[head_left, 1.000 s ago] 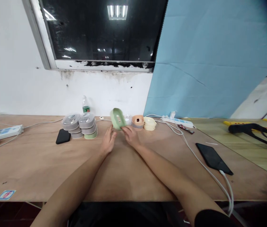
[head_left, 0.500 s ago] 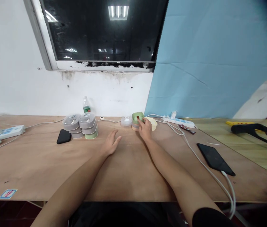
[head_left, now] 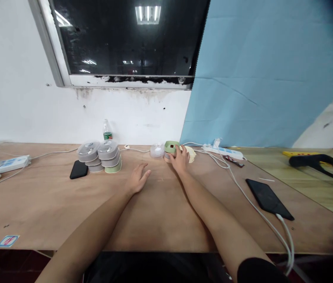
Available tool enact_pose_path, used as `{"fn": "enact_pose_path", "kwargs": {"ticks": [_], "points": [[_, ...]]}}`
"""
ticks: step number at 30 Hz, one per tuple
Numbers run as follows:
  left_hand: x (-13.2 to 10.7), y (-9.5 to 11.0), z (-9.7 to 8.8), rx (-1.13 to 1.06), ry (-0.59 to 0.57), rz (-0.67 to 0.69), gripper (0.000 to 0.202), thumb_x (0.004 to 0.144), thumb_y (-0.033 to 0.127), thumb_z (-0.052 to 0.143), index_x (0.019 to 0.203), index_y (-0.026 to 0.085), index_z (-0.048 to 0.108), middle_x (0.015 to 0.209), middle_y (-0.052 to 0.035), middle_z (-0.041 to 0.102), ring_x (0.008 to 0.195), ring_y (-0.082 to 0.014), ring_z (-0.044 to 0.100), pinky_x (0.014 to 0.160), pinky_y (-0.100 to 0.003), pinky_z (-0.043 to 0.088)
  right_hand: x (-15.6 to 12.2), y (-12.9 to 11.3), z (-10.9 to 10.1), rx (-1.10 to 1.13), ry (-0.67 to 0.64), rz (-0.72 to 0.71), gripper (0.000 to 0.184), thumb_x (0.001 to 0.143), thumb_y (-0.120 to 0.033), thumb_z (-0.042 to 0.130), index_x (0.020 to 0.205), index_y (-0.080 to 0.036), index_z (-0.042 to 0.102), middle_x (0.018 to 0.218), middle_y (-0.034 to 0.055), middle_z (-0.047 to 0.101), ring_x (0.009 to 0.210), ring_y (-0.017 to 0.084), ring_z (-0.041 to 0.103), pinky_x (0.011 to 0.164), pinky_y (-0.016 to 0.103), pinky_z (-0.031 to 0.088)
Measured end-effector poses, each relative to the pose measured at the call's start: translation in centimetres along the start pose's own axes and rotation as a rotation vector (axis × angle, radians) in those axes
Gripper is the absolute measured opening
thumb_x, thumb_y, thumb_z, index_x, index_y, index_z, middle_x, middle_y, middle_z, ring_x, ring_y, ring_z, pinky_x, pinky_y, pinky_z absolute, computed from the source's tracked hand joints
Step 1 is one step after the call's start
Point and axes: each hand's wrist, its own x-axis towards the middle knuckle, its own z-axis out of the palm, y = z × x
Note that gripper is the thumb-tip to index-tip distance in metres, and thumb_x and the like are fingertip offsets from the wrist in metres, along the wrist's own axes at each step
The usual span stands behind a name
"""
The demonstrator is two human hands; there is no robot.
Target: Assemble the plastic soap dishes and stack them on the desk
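Observation:
My right hand (head_left: 178, 159) is stretched to the back of the wooden table (head_left: 51, 204) and wraps its fingers round a green oval container (head_left: 171, 147) that sits on top of a peach one. A cream stack (head_left: 191, 153) lies just right of it and a clear lid (head_left: 157, 150) just left. My left hand (head_left: 138, 178) lies flat on the table with its fingers spread and holds nothing. To its left stand two stacks of lidded containers (head_left: 100, 156).
A black phone (head_left: 78, 169) lies beside the stacks and another phone (head_left: 269, 193) on a white cable sits at the right. A power strip (head_left: 221, 150), a second strip (head_left: 2, 165) at far left, a small bottle (head_left: 106, 131) and a black tool (head_left: 317, 160) are also here.
My right hand carried the green container from the middle to the back right and set it on the peach one. My left hand came down flat on the table.

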Motion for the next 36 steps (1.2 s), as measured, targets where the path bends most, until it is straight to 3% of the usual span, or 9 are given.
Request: {"fn": "enact_pose_path", "kwargs": {"ticks": [8,14,18,21,25,28,32,36], "points": [[0.0,0.2,-0.2,0.013,-0.015,0.013,0.049,0.096,0.051,0.035,0.130,0.019,0.048,0.131,-0.0111,0.054,0.124,-0.0234,0.051,0.104,-0.041,0.041,0.3,0.9,0.4,0.113,0.043,0.073,0.042,0.085,-0.039,0.055,0.122,-0.018,0.058,0.135,0.0157,0.043,0.124,0.029,0.041,0.105,0.046,0.030],[0.1,0.4,-0.4,0.029,0.009,0.039,0.047,0.096,0.049,0.036,0.129,0.018,0.049,0.129,-0.0113,0.054,0.123,-0.0231,0.051,0.106,-0.041,0.040,0.1,0.8,0.3,0.091,0.063,0.043,0.042,0.086,-0.039,0.052,0.122,-0.016,0.058,0.135,0.0174,0.041,0.124,0.031,0.040,0.105,0.050,0.030],[0.5,0.5,-1.8,0.175,0.138,0.114,0.042,0.093,0.047,0.045,0.125,0.021,0.053,0.130,-0.0113,0.053,0.124,-0.0253,0.049,0.107,-0.044,0.037,-0.2,0.4,-0.2,0.072,0.063,0.025,0.046,0.085,-0.036,0.052,0.126,-0.016,0.054,0.136,0.0185,0.042,0.123,0.032,0.041,0.103,0.051,0.030],[1.0,0.3,-3.6,0.322,0.302,0.138,0.037,0.089,0.042,0.053,0.119,0.022,0.058,0.134,-0.0120,0.050,0.130,-0.0286,0.042,0.110,-0.047,0.031,-0.5,0.0,-0.8,0.056,0.086,0.018,0.048,0.084,-0.036,0.052,0.127,-0.015,0.051,0.136,0.0187,0.043,0.123,0.033,0.041,0.103,0.050,0.031],[1.3,-0.4,-6.4,0.524,0.527,0.018,0.044,0.086,0.038,0.057,0.126,0.022,0.056,0.150,-0.0131,0.033,0.143,-0.0341,0.019,0.114,-0.055,0.013,-0.9,-1.0,-1.5,0.086,0.091,-0.052,0.046,0.085,-0.032,0.051,0.127,-0.014,0.051,0.133,0.0179,0.045,0.124,0.031,0.041,0.104,0.048,0.031],[1.4,-1.5,-8.0,0.645,0.607,-0.089,0.060,0.083,0.037,0.059,0.138,0.020,0.044,0.156,-0.0154,0.021,0.144,-0.0365,0.012,0.113,-0.059,0.007,-1.2,-2.1,-1.6,0.129,0.069,-0.146,0.042,0.085,-0.030,0.052,0.124,-0.015,0.054,0.131,0.0169,0.048,0.123,0.030,0.042,0.105,0.047,0.031],[1.3,-3.1,-9.0,0.691,0.599,-0.139,0.065,0.083,0.034,0.058,0.143,0.017,0.038,0.150,-0.0182,0.034,0.142,-0.0372,0.018,0.111,-0.060,0.006,-1.8,-3.6,-1.6,0.165,0.004,-0.270,0.036,0.086,-0.029,0.052,0.119,-0.015,0.059,0.128,0.0157,0.050,0.121,0.030,0.043,0.105,0.047,0.031],[1.3,-3.8,-9.2,0.679,0.628,-0.119,0.045,0.087,0.032,0.053,0.131,0.022,0.054,0.138,-0.0142,0.048,0.137,-0.0335,0.029,0.112,-0.058,0.008,-2.3,-4.4,-1.7,0.196,-0.032,-0.354,0.035,0.087,-0.028,0.052,0.119,-0.018,0.060,0.127,0.0131,0.052,0.118,0.028,0.046,0.104,0.044,0.034]]}}
